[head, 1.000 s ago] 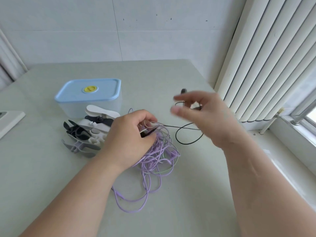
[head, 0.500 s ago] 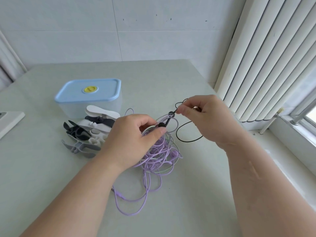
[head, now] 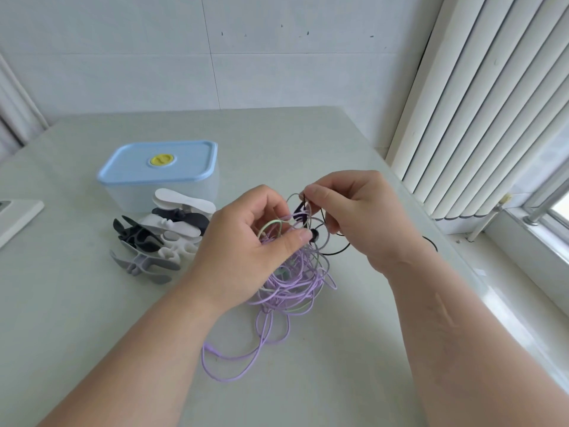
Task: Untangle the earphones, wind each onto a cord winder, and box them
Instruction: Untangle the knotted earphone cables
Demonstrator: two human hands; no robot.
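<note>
Your right hand (head: 366, 217) has closed in on your left hand (head: 243, 251); right pinches the black cord (head: 337, 252), left grips the purple tangle (head: 292, 291) above the table (head: 92, 334). Feed it through slowly, without yanking.

- A plain indoor room beside a window; whether it is a home or an office cannot be told.
- A white tiled wall (head: 277, 72) fills the upper left and centre of the frame.
- White vertical blinds (head: 492, 103) hang down the right side, above a window sill (head: 523, 260) with a metal rail (head: 545, 208).
- A pale green table (head: 77, 303) takes up the lower frame, with a blue-lidded plastic box (head: 160, 180) at centre left.
</note>
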